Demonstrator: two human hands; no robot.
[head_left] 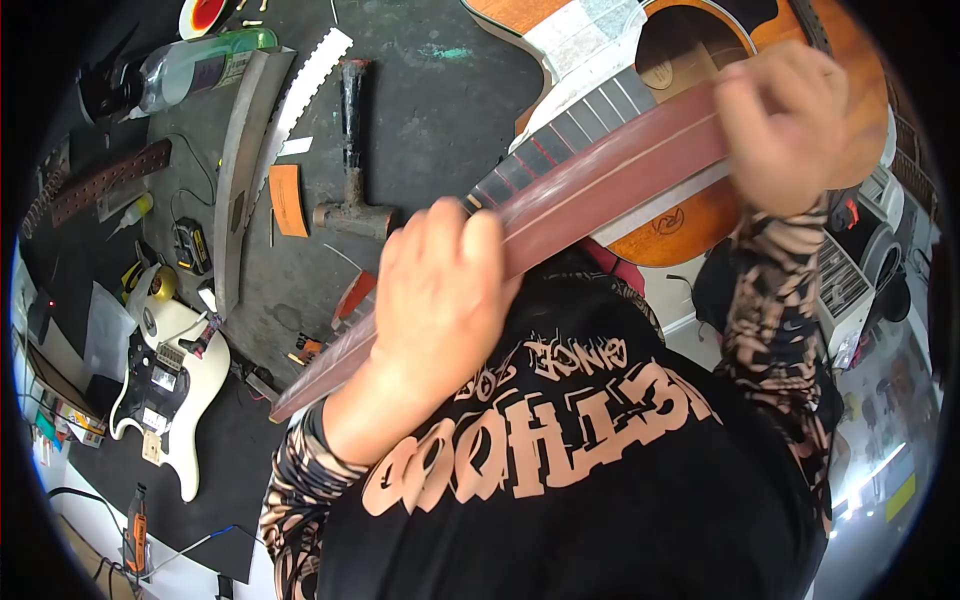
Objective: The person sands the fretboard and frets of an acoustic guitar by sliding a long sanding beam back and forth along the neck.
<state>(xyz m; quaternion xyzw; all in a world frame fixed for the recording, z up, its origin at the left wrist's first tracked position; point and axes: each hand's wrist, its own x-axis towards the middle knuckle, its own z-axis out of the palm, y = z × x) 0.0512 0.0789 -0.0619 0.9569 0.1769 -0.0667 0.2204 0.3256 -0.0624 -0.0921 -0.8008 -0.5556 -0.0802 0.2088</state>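
A long reddish-brown sanding bar (615, 190) lies slantwise over the neck of an acoustic guitar (655, 235). My left hand (440, 285) wraps over the bar near its middle, fingers curled around its far edge. Toward the upper end, my right hand (785, 125) is closed on the same bar, slightly smeared by motion. Part of the dark fretboard (570, 140) shows beyond the bar, with pale dust on it. White masking (585, 45) covers the guitar top beside the soundhole. The bar hides the rest of the neck.
Left of the guitar lie a hammer (352, 190), an orange sheet (288, 200), a white toothed strip (312, 85) and a curved metal bar (240, 180). Farther left are a spray bottle (195, 72) and a white electric guitar body (195, 385). A red-filled bowl (205, 14) stands at the top.
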